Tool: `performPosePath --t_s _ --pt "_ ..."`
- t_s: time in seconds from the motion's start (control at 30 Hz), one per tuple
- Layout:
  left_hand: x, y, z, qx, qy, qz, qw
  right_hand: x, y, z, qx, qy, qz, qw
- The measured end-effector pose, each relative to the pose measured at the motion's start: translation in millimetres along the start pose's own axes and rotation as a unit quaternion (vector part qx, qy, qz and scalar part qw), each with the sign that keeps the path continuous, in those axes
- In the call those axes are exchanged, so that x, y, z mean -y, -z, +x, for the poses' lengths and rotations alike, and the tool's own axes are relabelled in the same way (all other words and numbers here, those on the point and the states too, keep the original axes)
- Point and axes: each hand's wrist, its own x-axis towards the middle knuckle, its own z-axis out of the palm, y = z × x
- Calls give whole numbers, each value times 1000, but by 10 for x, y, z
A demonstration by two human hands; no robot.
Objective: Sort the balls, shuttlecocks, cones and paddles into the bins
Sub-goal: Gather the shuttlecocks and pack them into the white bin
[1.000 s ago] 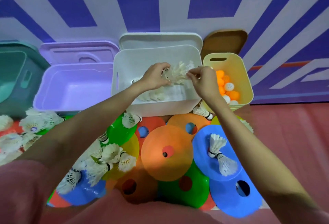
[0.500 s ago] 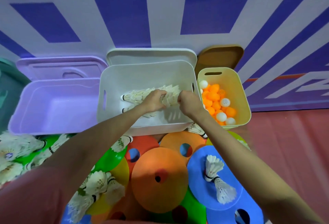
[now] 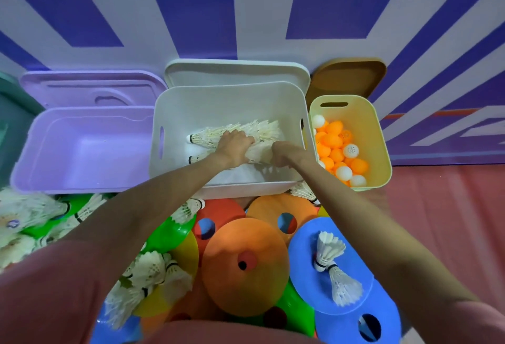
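Note:
Both hands are down inside the white bin point(image 3: 175, 114). My left hand point(image 3: 235, 147) and my right hand point(image 3: 289, 152) grip a stack of nested white shuttlecocks point(image 3: 258, 153) between them, low near the bin floor. A longer row of nested shuttlecocks point(image 3: 237, 132) lies behind it in the same bin. Orange and white balls point(image 3: 336, 147) fill the yellow bin point(image 3: 377, 136) on the right. Flat disc cones lie on the floor in front, an orange cone point(image 3: 246, 267) on top and a blue cone point(image 3: 306, 250) carrying two loose shuttlecocks point(image 3: 330, 264).
A purple bin point(image 3: 82, 147) stands left of the white one, and a teal bin point(image 3: 11, 114) at the far left. Lids lean on the striped wall behind. More shuttlecocks point(image 3: 24, 215) lie on the floor at the left and by my left arm.
Both hands have gone down from the white bin's rim to near its floor, carrying the shuttlecock stack. The camera has tilted and moved closer.

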Motion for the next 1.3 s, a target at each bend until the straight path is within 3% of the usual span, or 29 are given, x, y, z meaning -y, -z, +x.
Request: performPosePath --t_s 0.13,0.27,0.37,0.43,0.53,0.6,0.7,0.83,1.0,1.07,1.3 --pt "-24 65 -57 2 -3 -18 1000 6 -20 -27 -7 -1 -6 1000" --pt "-28 233 -199 -37 -3 -71 997 -3 -49 -118 -67 7 -18 998" --pt "-52 399 -415 -84 -3 -123 989 -55 -47 -352 -134 56 8 989" --pt "-89 481 -612 -134 -13 -157 978 -134 -80 -619 -219 116 46 968" --pt "-253 536 -999 -264 -36 -227 937 -277 -287 -1097 -354 200 132 904" --pt "-465 552 -1273 -351 -54 -266 896 -373 -509 -1413 -404 222 172 871" --pt "-777 480 -1576 -403 -97 -272 868 -536 -946 -1782 -416 202 194 865" --pt "-1095 208 -1759 -317 -145 -267 899 -863 -1567 -2006 -394 116 217 886" --pt "-1523 -140 -1732 -85 -138 -241 957 -1140 -2135 -2279 -387 -8 299 872" --pt "-1701 -257 -1678 3 -112 -239 965 -1213 -2314 -2351 -370 -51 294 880" --pt "-2220 -594 -1459 49 14 -279 959 -1357 -2609 -2369 -296 -83 285 908"
